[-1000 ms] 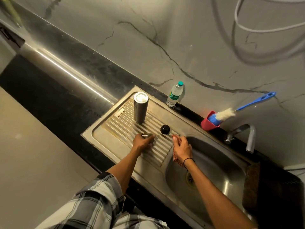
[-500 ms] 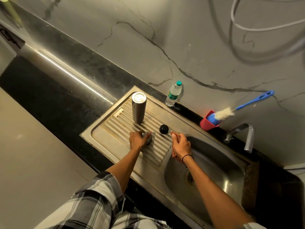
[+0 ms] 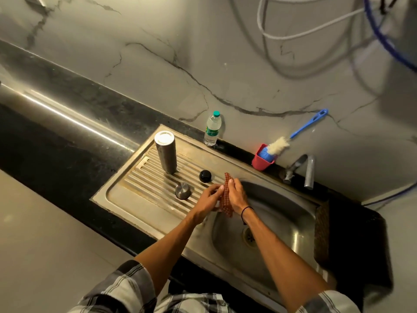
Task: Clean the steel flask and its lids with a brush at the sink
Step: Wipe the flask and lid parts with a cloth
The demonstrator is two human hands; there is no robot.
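Hands: left hand (image 3: pixel 208 201) and right hand (image 3: pixel 235 195) pinch red cloth (image 3: pixel 226 196) between them | steel lid (image 3: pixel 182 190) just left, untouched | steel flask (image 3: pixel 166 152) upright, farther left

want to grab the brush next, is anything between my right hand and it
Nothing visible blocks the path. The brush stands in the red cup behind the sink, but the right hand and left hand both hold the checked cloth.

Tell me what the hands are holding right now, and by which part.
Both hands, left hand and right hand, hold a reddish checked cloth between them, pressed along its bunched length. The lids and flask are untouched.
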